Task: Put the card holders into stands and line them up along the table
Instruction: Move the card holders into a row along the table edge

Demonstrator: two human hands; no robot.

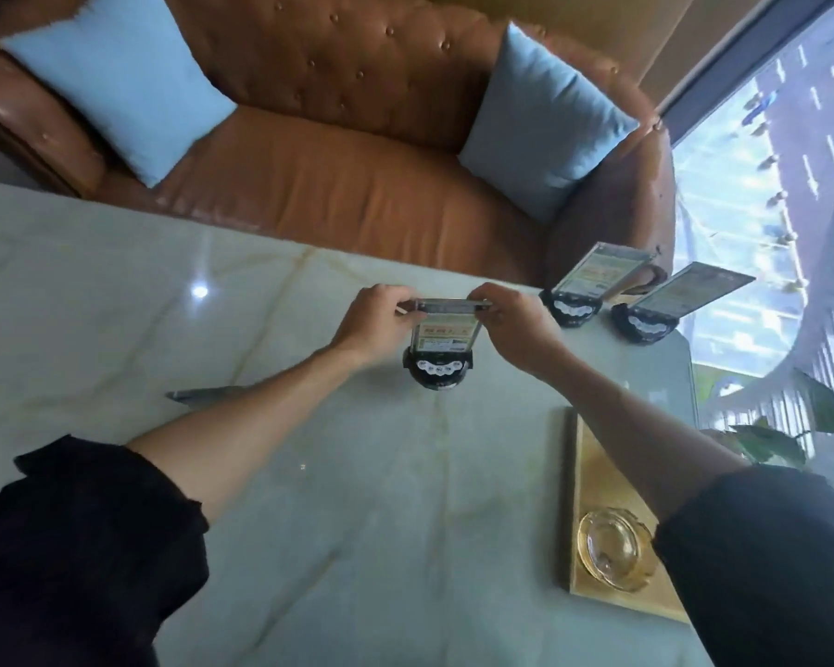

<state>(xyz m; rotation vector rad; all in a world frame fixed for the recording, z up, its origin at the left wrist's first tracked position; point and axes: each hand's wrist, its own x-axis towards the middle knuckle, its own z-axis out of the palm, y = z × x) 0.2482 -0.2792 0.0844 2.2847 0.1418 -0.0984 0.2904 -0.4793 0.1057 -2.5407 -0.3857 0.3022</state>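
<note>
A clear card holder [441, 334] with a printed card stands upright in a round black stand [437, 373] near the middle of the pale marble table [309, 498]. My left hand [371, 320] grips its top left corner and my right hand [516, 324] grips its top right corner. Two more card holders stand in black stands to the right, along the far table edge: one [593, 276] in its stand [570, 308], another [684, 291] in its stand [644, 324]. A flat grey piece [213, 393] lies on the table, partly hidden behind my left forearm.
A gold tray [593, 464] with an amber glass ashtray [615, 546] sits at the right near edge. A brown leather sofa [357, 185] with two light blue cushions stands beyond the table. A window and plant leaves [781, 440] are at the right.
</note>
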